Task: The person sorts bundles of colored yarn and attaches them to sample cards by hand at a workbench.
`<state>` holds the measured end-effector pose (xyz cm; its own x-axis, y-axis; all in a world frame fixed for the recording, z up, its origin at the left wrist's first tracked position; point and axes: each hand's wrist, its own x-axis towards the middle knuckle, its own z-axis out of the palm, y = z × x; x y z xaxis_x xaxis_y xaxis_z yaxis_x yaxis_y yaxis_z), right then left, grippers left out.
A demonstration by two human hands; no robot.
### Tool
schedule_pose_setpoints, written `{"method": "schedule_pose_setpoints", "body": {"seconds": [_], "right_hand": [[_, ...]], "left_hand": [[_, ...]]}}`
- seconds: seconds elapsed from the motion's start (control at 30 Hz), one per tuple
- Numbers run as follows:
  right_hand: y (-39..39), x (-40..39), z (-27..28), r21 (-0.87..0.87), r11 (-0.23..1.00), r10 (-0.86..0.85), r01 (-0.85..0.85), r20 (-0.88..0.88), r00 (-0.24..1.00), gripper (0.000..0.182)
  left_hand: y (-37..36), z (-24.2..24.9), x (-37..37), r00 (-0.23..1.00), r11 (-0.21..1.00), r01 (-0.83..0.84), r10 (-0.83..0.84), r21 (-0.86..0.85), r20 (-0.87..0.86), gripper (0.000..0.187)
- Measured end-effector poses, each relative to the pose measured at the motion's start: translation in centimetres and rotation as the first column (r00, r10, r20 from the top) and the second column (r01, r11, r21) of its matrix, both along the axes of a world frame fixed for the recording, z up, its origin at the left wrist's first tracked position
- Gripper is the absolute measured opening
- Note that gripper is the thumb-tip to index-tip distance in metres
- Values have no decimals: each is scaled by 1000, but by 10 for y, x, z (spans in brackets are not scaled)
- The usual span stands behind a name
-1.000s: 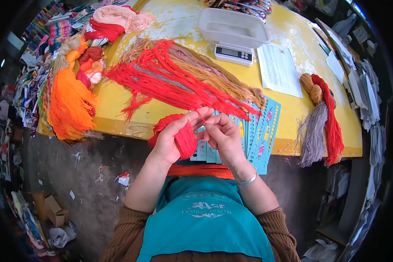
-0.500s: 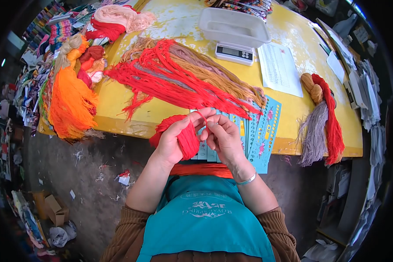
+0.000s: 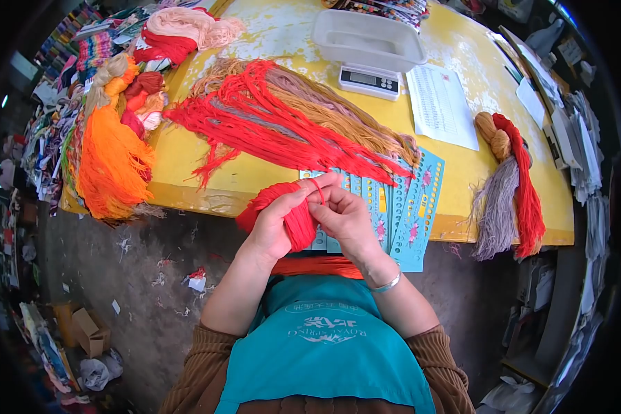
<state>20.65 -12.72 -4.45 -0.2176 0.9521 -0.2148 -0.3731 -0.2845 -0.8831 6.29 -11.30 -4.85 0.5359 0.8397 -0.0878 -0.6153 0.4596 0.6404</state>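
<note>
A bundle of red embroidery thread (image 3: pixel 299 226) is gripped in my left hand (image 3: pixel 270 222), its loops hanging on both sides of the thumb. My right hand (image 3: pixel 350 222) is pinched on a red strand that runs over the left fingers. Both hands are close together at the table's front edge. Just behind them, teal cards with rows of holes and pink flower prints (image 3: pixel 414 228) lie fanned out. Long loose red threads (image 3: pixel 276 131) spread over brown and mauve threads (image 3: pixel 338 110) on the table. Orange-red thread (image 3: pixel 317 267) lies across my lap.
The yellow table (image 3: pixel 207 200) carries a digital scale (image 3: pixel 369 81) with a clear plastic tub (image 3: pixel 369 41) and a printed sheet (image 3: pixel 443 107). Orange skeins (image 3: pixel 114 159) hang at the left edge, grey and red skeins (image 3: pixel 507 186) at the right. Shelves with papers (image 3: pixel 583 159) stand right.
My right hand has drawn in closer to my left fingers, pulling on the red strand. The red bundle stays in my left hand, almost unmoved.
</note>
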Motion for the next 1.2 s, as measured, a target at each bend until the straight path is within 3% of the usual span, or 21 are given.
{"method": "schedule_pose_setpoints", "body": {"seconds": [0.33, 0.5, 0.63, 0.73, 1.0, 1.2], "right_hand": [[-2, 6, -4, -40, 993, -116, 113, -75, 990, 5], [-2, 10, -3, -119, 976, -201, 180, -199, 959, 5], [-2, 12, -10, -122, 979, -185, 162, -205, 961, 3], [-2, 12, -10, -105, 989, -125, 104, -216, 968, 3], [-3, 10, -2, -55, 997, -52, 51, -25, 998, 13], [-5, 8, -9, -26, 999, -22, 21, -60, 998, 17]], "left_hand": [[-1, 2, -6, 1000, 1000, 12, -12, -11, 7, 54], [1, -3, -7, 998, 996, -34, 31, -78, -50, 49], [-2, 2, -5, 961, 978, -205, 192, -46, -199, 35], [-4, 9, -4, 958, 968, -234, 213, -94, -194, 29], [-2, 2, -6, 957, 970, -239, 230, -32, -175, 33], [-2, 2, -6, 957, 967, -244, 228, -70, -180, 39]]}}
